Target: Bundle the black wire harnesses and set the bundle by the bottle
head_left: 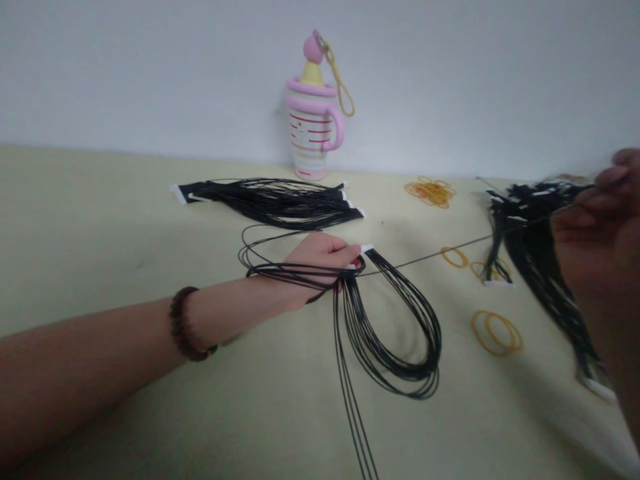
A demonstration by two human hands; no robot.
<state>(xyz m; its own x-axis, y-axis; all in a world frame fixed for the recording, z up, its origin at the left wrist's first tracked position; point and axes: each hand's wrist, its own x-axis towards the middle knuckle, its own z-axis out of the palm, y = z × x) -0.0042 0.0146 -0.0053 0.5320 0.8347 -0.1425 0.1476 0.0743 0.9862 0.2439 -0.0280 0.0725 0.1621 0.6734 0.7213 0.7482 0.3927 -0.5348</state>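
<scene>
My left hand (pixel 320 263) sits mid-table, closed around a looped bundle of thin black cords (pixel 395 347) with white tips showing at its fingertips. The cords wrap over the wrist and hang in long loops toward me. At the right edge, my right hand (pixel 600 227) pinches a thin taut strand (pixel 440 252) that runs across to the left hand. Another bundle of black cords with white ends (pixel 270 203) lies flat at the back. A third black bundle (pixel 543 273) lies to the right, partly hidden behind my right hand.
Yellow rubber bands lie in a tangled pile (pixel 430 193) at the back and in loose rings (pixel 495 333) at the right. A pink and white striped toy-like cup (pixel 313 130) stands against the white wall (pixel 150 67). A pale yellow cloth (pixel 100 227) covers the table.
</scene>
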